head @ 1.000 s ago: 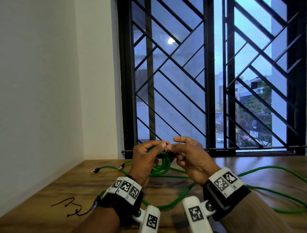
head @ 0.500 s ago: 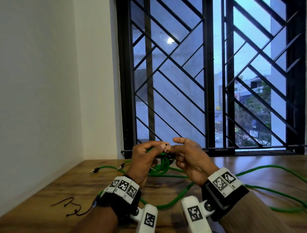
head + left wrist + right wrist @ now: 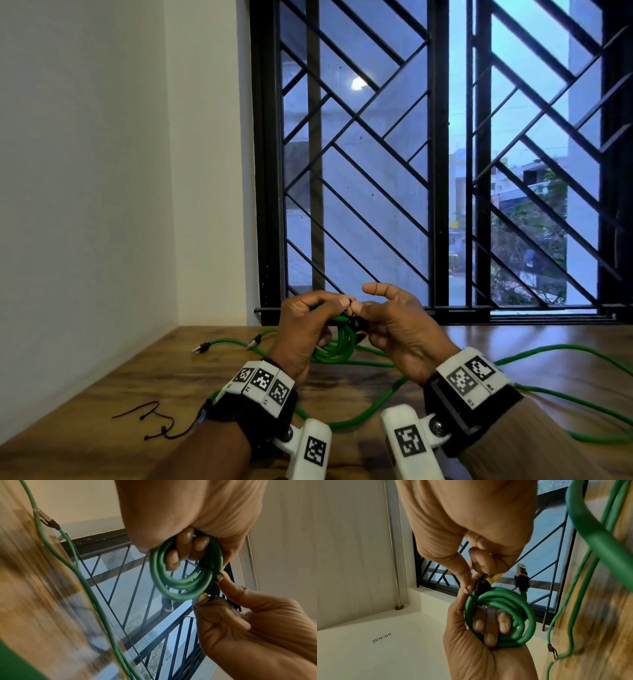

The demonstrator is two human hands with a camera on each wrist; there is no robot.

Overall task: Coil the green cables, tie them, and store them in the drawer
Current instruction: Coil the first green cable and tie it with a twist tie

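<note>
My left hand (image 3: 308, 322) grips a small coil of green cable (image 3: 337, 346) a little above the wooden table (image 3: 120, 387), its fingers curled through the loops (image 3: 489, 628). My right hand (image 3: 387, 318) meets it at the top of the coil. In the right wrist view its thumb and finger pinch a thin black tie (image 3: 468, 590) against the coil (image 3: 505, 597), beside a black-booted plug (image 3: 483, 584). The coil's other plug (image 3: 522, 574) sticks up free. The left wrist view shows the coil (image 3: 180, 588) hanging from my left fingers (image 3: 185, 547). No drawer is in view.
More green cable (image 3: 548, 353) lies loose across the table, running right and under my wrists, with two plugs (image 3: 200, 348) at the far left. Another black tie (image 3: 154, 421) lies at the near left. A barred window (image 3: 442, 171) stands behind the table, a white wall on the left.
</note>
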